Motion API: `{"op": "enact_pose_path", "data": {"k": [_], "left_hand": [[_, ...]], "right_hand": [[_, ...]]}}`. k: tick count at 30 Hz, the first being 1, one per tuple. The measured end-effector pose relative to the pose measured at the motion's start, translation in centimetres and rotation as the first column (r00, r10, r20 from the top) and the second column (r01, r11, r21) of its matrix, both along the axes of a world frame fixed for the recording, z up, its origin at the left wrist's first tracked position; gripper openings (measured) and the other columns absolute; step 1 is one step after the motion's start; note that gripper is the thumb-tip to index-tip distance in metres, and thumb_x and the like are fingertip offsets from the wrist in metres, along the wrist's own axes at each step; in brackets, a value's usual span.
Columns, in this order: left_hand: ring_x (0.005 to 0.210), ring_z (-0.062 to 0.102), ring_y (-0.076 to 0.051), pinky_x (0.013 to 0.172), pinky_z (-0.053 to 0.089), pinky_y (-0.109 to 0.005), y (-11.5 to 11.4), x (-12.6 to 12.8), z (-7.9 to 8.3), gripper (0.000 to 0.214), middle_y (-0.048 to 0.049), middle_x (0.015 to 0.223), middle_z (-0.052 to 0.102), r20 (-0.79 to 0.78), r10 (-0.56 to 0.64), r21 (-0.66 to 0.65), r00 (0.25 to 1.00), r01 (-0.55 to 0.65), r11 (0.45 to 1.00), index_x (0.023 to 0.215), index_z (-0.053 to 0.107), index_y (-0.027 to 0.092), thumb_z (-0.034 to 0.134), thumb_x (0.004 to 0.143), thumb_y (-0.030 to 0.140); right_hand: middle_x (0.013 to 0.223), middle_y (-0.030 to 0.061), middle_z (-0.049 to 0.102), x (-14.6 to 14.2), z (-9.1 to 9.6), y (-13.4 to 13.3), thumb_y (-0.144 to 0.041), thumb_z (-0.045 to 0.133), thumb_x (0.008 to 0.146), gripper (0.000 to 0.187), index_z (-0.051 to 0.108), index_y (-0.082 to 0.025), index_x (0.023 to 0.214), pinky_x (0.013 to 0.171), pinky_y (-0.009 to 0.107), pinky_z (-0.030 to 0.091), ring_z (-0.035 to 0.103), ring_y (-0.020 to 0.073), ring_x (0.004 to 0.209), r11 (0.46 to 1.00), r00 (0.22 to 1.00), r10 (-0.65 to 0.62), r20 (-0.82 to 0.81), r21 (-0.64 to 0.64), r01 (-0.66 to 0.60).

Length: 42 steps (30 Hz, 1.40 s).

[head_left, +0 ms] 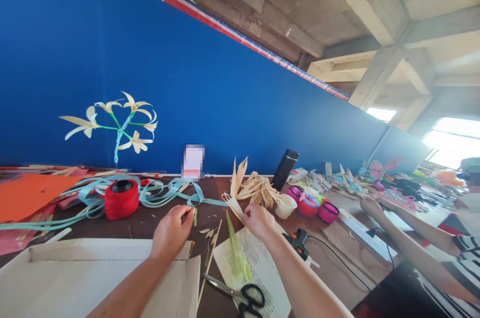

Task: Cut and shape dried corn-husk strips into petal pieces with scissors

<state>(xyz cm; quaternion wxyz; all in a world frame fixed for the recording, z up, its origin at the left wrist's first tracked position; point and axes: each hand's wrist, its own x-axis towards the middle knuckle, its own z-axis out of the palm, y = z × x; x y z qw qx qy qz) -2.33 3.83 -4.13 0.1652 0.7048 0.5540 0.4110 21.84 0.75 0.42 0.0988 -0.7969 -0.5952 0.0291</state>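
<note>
My left hand (pixel 173 230) is closed in a pinch, with a small greenish scrap (pixel 195 218) sticking out at its fingertips. To the right, my right hand (pixel 259 221) pinches a pale dried corn husk (pixel 233 203). Behind it lies a bunch of dry husks (pixel 258 187). Below my hands, a green husk piece (pixel 236 250) rests on a printed sheet (pixel 260 268), and black-handled scissors (pixel 252 299) lie across the sheet's lower edge. A thin stick (pixel 210 260) and small scraps are between my forearms.
A red ribbon roll (pixel 121 200) and blue ribbon (pixel 161 197) lie left. A husk flower stem (pixel 119 138) stands behind. Cardboard (pixel 101 278) is at front left. Right are a glue gun (pixel 299 243), paper cup (pixel 286 206), black bottle (pixel 285 170), power strip (pixel 365 235) and a co-worker's arms (pixel 405 248).
</note>
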Motion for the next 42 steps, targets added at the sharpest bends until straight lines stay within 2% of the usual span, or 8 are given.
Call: {"op": "enact_pose_path", "data": {"k": [7,12,17,22,26,29,34,42], "left_hand": [[0.07,0.058,-0.014,0.064,0.04,-0.021,0.2,0.1,-0.4,0.028,-0.001,0.079,0.062,-0.003,0.01,0.052,1.0,-0.01,0.999,0.08,0.06,0.024,0.038,0.082,0.041],[0.083,0.057,-0.016,0.071,0.043,-0.025,-0.4,0.5,0.9,0.026,-0.0032,0.091,0.06,-0.005,0.029,0.202,1.0,-0.028,0.979,0.096,0.059,0.025,0.039,0.084,0.037],[0.095,0.052,-0.021,0.088,0.039,-0.036,-1.4,1.3,2.1,0.036,-0.0081,0.102,0.055,-0.112,-0.017,0.482,0.994,0.069,0.873,0.115,0.052,0.025,0.05,0.08,0.035],[0.082,0.054,-0.018,0.078,0.042,-0.032,-1.8,1.1,2.1,0.023,-0.0054,0.085,0.058,-0.14,-0.091,0.431,0.986,0.143,0.891,0.098,0.061,0.024,0.045,0.083,0.027],[0.07,0.055,-0.015,0.066,0.044,-0.025,-1.1,0.6,2.0,0.026,-0.0039,0.078,0.058,0.124,-0.059,0.256,0.991,0.026,0.966,0.078,0.064,0.02,0.044,0.082,0.035],[0.06,0.055,-0.013,0.056,0.043,-0.022,-0.3,0.4,1.8,0.027,-0.001,0.072,0.061,0.352,-0.001,0.008,0.936,-0.002,1.0,0.077,0.062,0.019,0.046,0.079,0.04],[0.06,0.058,-0.015,0.054,0.042,-0.022,0.0,0.2,1.8,0.027,0.003,0.059,0.061,0.506,0.023,-0.168,0.862,0.072,0.983,0.078,0.061,0.019,0.052,0.072,0.043],[0.056,0.059,-0.016,0.054,0.046,-0.024,0.2,0.1,1.5,0.033,0.0005,0.061,0.064,0.642,0.066,-0.232,0.764,0.112,0.966,0.076,0.061,0.017,0.059,0.064,0.047]], "right_hand": [[0.083,0.0034,0.068,-1.2,-0.1,1.2,-0.028,0.053,0.076,0.012,0.065,-0.025,0.077,0.058,0.025,0.037,0.062,0.0207,0.079,1.0,1.0,0.001,0.026,0.009,-0.001],[0.083,-0.001,0.067,-1.9,3.1,0.2,-0.031,0.048,0.081,0.017,0.064,-0.028,0.082,0.059,0.024,0.034,0.06,0.0172,0.08,0.989,0.99,0.127,0.056,0.068,-0.131],[0.09,-0.0003,0.064,-4.9,6.3,-1.7,-0.023,0.042,0.085,0.023,0.064,-0.029,0.087,0.062,0.025,0.033,0.059,0.0166,0.078,0.924,0.92,0.347,0.181,0.1,-0.368],[0.095,0.0011,0.06,-7.7,8.2,-4.2,-0.023,0.039,0.088,0.025,0.062,-0.028,0.095,0.065,0.024,0.036,0.058,0.0155,0.079,0.838,0.849,0.486,0.208,0.163,-0.52],[0.105,0.0014,0.058,-7.1,9.0,-7.1,-0.027,0.039,0.088,0.027,0.053,-0.03,0.111,0.069,0.024,0.039,0.058,0.0148,0.082,0.836,0.891,0.437,0.128,0.307,-0.454],[0.081,0.0011,0.064,-5.3,7.8,-9.3,-0.024,0.045,0.083,0.017,0.062,-0.027,0.081,0.06,0.026,0.038,0.06,0.0176,0.07,0.881,0.872,0.465,0.157,0.016,-0.472],[0.081,0.009,0.067,-2.9,1.8,-10.7,-0.011,0.054,0.07,0.02,0.063,-0.021,0.084,0.051,0.03,0.038,0.064,0.0268,0.071,0.787,0.747,0.599,0.287,-0.384,-0.483],[0.08,0.0058,0.062,-1.5,-3.8,-10.8,-0.014,0.058,0.072,0.008,0.057,-0.022,0.075,0.045,0.026,0.034,0.061,0.025,0.07,0.836,0.705,0.53,0.471,-0.151,-0.528]]}}
